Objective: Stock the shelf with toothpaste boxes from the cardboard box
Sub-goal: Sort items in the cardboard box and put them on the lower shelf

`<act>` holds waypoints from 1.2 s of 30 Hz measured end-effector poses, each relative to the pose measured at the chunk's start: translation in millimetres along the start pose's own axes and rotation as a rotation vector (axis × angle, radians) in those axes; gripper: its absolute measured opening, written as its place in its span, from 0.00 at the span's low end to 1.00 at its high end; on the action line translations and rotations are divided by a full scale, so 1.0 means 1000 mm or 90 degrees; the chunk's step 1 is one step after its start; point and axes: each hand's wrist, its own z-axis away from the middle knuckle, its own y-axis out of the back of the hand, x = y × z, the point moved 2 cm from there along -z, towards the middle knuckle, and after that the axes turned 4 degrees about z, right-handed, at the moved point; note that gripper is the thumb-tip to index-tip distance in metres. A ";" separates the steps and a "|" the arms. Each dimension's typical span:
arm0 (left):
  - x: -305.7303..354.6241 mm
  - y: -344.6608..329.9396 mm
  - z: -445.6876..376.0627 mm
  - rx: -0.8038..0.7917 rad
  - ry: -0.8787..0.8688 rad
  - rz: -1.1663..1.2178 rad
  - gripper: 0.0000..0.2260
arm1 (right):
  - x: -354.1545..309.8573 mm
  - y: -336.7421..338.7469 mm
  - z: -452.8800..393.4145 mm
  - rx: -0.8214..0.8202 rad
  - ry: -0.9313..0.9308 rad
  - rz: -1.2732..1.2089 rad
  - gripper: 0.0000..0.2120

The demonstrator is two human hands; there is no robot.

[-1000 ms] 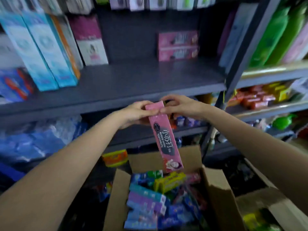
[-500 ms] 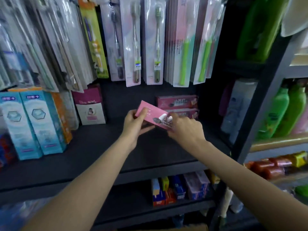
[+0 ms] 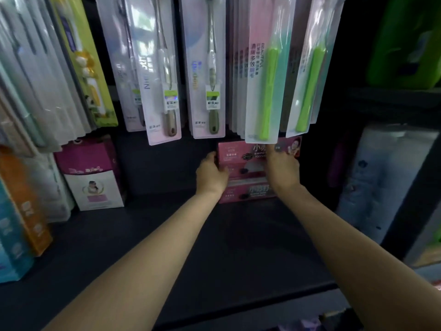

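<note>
At centre right of the frame, against the back of the dark shelf [image 3: 167, 247], we find a stack of pink toothpaste boxes, and the top pink toothpaste box [image 3: 241, 151] lies lengthwise on it, just below the hanging toothbrush packs [image 3: 261, 91].

We judge the box light, stiff along its length and crushable across its thin card faces, its glossy print somewhat slippery. The short ends are the sound places to hold it, as pressure there will not dent the panels.

The left hand [image 3: 211, 174] grips the left end of the top box, fingers curled round its edge. The right hand [image 3: 282, 169] rests over the right part of the box; its fingers are hidden behind it, so we cannot tell whether they clasp or merely press.

The cardboard box is not in view.
</note>
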 end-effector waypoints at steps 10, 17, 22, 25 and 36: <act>-0.009 -0.011 -0.022 -0.189 0.075 0.038 0.26 | -0.016 -0.038 -0.015 0.008 0.015 -0.150 0.32; -0.004 -0.013 -0.011 -0.132 0.136 0.019 0.23 | -0.029 -0.042 0.025 -0.077 0.036 -0.190 0.38; -0.012 0.019 0.067 -0.034 -0.025 -0.143 0.22 | -0.040 -0.014 0.097 0.023 0.146 -0.272 0.27; -0.022 0.043 0.138 -0.037 -0.204 -0.145 0.19 | -0.041 0.009 0.161 0.060 0.239 -0.282 0.20; -0.168 0.073 0.386 -0.484 -0.101 -0.298 0.17 | -0.022 -0.038 0.422 -0.271 0.336 -0.242 0.12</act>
